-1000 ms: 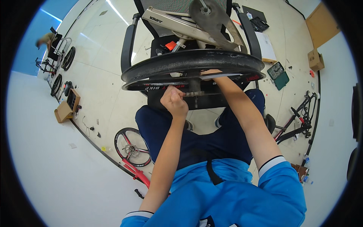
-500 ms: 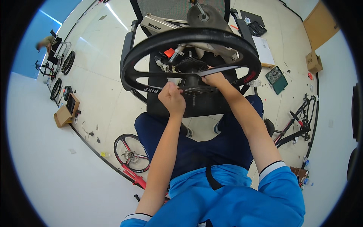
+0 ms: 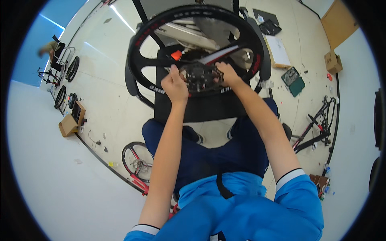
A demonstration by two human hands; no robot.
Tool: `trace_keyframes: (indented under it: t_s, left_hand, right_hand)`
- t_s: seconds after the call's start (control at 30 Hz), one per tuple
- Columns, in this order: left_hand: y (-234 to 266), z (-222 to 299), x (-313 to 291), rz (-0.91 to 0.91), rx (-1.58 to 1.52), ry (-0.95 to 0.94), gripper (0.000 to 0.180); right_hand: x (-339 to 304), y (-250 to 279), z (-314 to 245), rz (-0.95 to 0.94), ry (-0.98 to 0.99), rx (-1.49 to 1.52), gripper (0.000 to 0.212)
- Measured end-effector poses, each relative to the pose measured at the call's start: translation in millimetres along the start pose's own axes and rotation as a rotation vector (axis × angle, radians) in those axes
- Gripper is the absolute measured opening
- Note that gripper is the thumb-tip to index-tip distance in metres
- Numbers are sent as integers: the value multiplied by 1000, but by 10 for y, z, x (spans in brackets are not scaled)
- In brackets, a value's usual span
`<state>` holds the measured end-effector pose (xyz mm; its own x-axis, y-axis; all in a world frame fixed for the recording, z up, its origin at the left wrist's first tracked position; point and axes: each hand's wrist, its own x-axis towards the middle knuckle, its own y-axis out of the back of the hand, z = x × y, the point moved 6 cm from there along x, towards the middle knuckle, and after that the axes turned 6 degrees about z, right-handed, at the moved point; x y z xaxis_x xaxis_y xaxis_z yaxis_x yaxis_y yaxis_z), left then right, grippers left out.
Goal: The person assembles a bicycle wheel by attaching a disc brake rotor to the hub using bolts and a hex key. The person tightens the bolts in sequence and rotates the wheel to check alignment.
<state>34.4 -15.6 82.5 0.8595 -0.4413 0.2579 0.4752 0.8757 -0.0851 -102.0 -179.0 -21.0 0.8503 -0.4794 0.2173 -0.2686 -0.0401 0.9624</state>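
Note:
A black three-spoke bicycle wheel is held up, tilted, over the black chair in front of my knees. Its blurred toothed hub disc faces me. My left hand is closed at the disc's left edge, thumb up. At the right edge my right hand grips the wheel near the hub, its fingers partly hidden behind the disc. Through the spokes show a silver bicycle frame and an orange piece on the chair.
A red bicycle with a black wheel lies at my left. To the right are a dark bicycle frame, an open green case and a cardboard box. An opened carton and a person are at the left.
The wheel has tipped up, its far rim rising and its hub disc turning toward me. Both hands have moved slightly away from me with it, still gripping.

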Motion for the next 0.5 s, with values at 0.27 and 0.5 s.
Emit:
trace_keyframes:
  t_s: [0.27,0.5]
  left_hand:
    - [-171,-42,196,-15,-125,118,56]
    - [-195,-52,273,-19,-32,156,58]
  right_hand:
    - [92,-38,154,-208,-207,118,25]
    - [211,-435,130,-223,-230,57,23]
